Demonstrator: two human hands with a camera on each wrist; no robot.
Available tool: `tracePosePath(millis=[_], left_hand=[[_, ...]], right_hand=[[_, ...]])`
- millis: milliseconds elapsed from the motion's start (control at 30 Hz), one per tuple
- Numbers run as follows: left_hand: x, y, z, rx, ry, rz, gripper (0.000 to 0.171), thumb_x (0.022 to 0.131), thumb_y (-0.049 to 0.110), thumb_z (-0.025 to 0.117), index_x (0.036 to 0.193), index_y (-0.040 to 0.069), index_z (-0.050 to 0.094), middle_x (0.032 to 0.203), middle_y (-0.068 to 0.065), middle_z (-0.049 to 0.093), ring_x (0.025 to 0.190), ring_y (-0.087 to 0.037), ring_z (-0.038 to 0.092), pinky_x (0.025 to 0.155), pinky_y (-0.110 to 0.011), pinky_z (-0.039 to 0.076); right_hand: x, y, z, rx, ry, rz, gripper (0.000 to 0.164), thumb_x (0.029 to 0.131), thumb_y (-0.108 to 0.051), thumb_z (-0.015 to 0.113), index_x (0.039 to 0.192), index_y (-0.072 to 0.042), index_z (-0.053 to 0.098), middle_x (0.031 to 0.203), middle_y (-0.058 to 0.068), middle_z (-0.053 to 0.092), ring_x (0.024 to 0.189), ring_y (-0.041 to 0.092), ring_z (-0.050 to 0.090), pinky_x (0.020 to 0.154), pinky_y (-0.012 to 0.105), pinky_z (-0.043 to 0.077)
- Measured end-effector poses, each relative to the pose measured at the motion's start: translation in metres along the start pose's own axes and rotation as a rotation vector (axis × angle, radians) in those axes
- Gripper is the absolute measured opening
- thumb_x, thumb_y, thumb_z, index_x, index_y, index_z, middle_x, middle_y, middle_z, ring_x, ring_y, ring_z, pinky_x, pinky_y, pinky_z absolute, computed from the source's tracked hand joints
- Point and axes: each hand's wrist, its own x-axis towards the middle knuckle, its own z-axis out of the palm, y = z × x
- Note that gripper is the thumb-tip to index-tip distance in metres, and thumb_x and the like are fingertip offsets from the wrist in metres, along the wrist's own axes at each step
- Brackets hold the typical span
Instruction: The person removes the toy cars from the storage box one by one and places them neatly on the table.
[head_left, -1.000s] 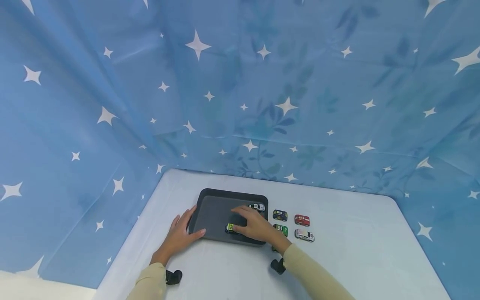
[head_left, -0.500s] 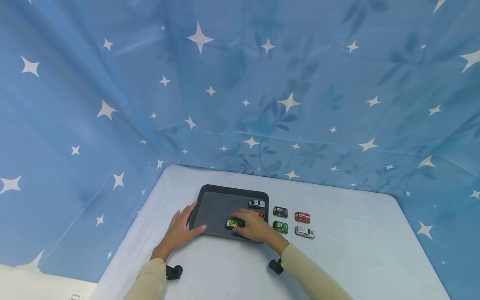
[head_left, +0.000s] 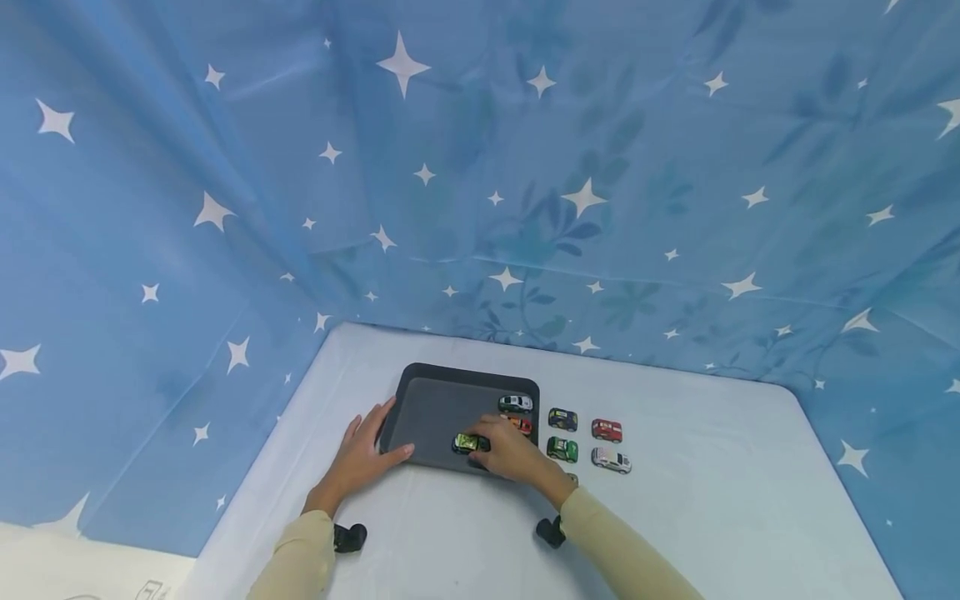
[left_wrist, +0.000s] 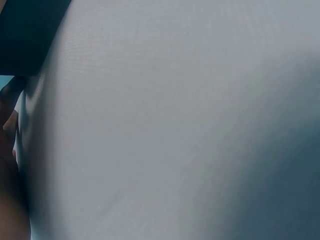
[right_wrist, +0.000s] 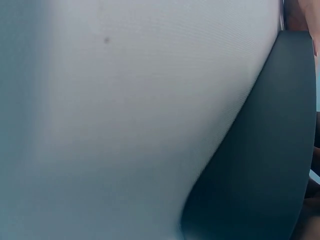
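Observation:
A dark grey tray (head_left: 431, 400) lies on the white table. My left hand (head_left: 358, 462) rests against its left side with fairly straight fingers, the thumb along the near edge. Inside the tray, my right hand (head_left: 517, 454) pinches a yellow-green toy car (head_left: 467, 443) near the tray's front wall. A white toy car (head_left: 516, 403) sits at the tray's back right. In front of it is an orange-red toy car (head_left: 520, 425), partly covered by my right hand. The wrist views show mostly tablecloth, the tray's outer wall (right_wrist: 250, 150) and slivers of hands.
Right of the tray stand a dark blue toy car (head_left: 562, 419), a green one (head_left: 562, 449), a red one (head_left: 607, 430) and a white one (head_left: 611, 460). Another car (head_left: 573, 479) is mostly hidden by my right wrist. A blue star-patterned curtain (head_left: 480, 208) encloses the table.
My right fingers have drawn in around the yellow-green car, uncovering the orange-red car behind. That car has barely moved within the tray. My left hand stays put; the head view has tilted slightly down.

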Motion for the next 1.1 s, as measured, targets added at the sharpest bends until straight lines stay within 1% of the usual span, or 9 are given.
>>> tracePosePath(millis=[67, 333, 533, 667, 767, 867, 1000, 1100], left_hand=[[0.002, 0.001, -0.001, -0.001, -0.002, 0.005, 0.094, 0.082, 0.059, 0.069, 0.157, 0.028, 0.021, 0.158, -0.008, 0.031, 0.146, -0.031, 0.023, 0.118, -0.055, 0.005], [0.007, 0.001, -0.003, 0.003, -0.006, -0.001, 0.094, 0.082, 0.059, 0.070, 0.157, 0.029, 0.021, 0.157, -0.008, 0.031, 0.147, -0.030, 0.023, 0.119, -0.054, 0.003], [0.008, 0.000, -0.001, 0.012, -0.015, -0.007, 0.095, 0.082, 0.059, 0.069, 0.157, 0.027, 0.021, 0.158, -0.008, 0.030, 0.147, -0.030, 0.022, 0.119, -0.053, 0.003], [0.009, 0.001, -0.003, 0.013, -0.010, 0.003, 0.094, 0.083, 0.058, 0.069, 0.157, 0.028, 0.021, 0.158, -0.007, 0.030, 0.147, -0.029, 0.022, 0.119, -0.054, 0.003], [0.008, 0.001, -0.004, 0.019, -0.009, 0.004, 0.094, 0.083, 0.058, 0.069, 0.157, 0.028, 0.021, 0.158, -0.007, 0.030, 0.147, -0.029, 0.022, 0.119, -0.053, 0.004], [0.007, 0.000, -0.003, 0.015, -0.014, -0.004, 0.094, 0.083, 0.057, 0.070, 0.157, 0.028, 0.021, 0.158, -0.007, 0.031, 0.147, -0.029, 0.023, 0.119, -0.053, 0.004], [0.006, -0.001, -0.002, 0.009, -0.019, -0.008, 0.094, 0.083, 0.057, 0.070, 0.157, 0.029, 0.021, 0.158, -0.007, 0.031, 0.147, -0.030, 0.023, 0.119, -0.053, 0.003], [0.005, -0.002, -0.001, 0.008, -0.022, -0.009, 0.093, 0.083, 0.057, 0.069, 0.157, 0.029, 0.020, 0.158, -0.007, 0.030, 0.147, -0.029, 0.022, 0.119, -0.053, 0.003]], right_hand=[[0.001, 0.001, 0.000, 0.006, 0.009, -0.002, 0.033, 0.088, -0.019, 0.075, 0.119, -0.009, 0.069, 0.108, -0.001, 0.065, 0.098, 0.012, 0.061, 0.083, 0.029, 0.054], [0.004, 0.005, 0.003, -0.013, 0.047, -0.001, 0.030, 0.087, -0.015, 0.075, 0.116, -0.010, 0.070, 0.105, -0.002, 0.065, 0.099, 0.012, 0.061, 0.086, 0.032, 0.053], [0.004, 0.004, 0.002, -0.009, 0.047, 0.021, 0.028, 0.086, -0.016, 0.076, 0.114, -0.011, 0.071, 0.104, -0.003, 0.066, 0.097, 0.012, 0.061, 0.086, 0.033, 0.054], [0.008, 0.003, 0.001, -0.004, 0.046, 0.050, 0.027, 0.087, -0.017, 0.076, 0.113, -0.013, 0.072, 0.104, -0.005, 0.066, 0.099, 0.011, 0.061, 0.091, 0.035, 0.051], [0.009, 0.003, 0.001, 0.000, 0.038, 0.059, 0.028, 0.087, -0.017, 0.075, 0.114, -0.013, 0.072, 0.103, -0.006, 0.065, 0.099, 0.011, 0.060, 0.091, 0.035, 0.051], [0.008, 0.003, -0.001, 0.006, 0.044, 0.038, 0.028, 0.087, -0.016, 0.076, 0.115, -0.012, 0.072, 0.103, -0.004, 0.066, 0.098, 0.011, 0.061, 0.088, 0.032, 0.053], [0.006, 0.005, -0.006, 0.016, 0.086, 0.001, 0.029, 0.085, -0.014, 0.077, 0.114, -0.010, 0.073, 0.103, -0.001, 0.067, 0.096, 0.011, 0.062, 0.083, 0.028, 0.055], [0.005, 0.005, -0.011, 0.025, 0.111, -0.008, 0.029, 0.085, -0.012, 0.078, 0.112, -0.008, 0.073, 0.102, 0.000, 0.067, 0.094, 0.011, 0.062, 0.081, 0.028, 0.055]])
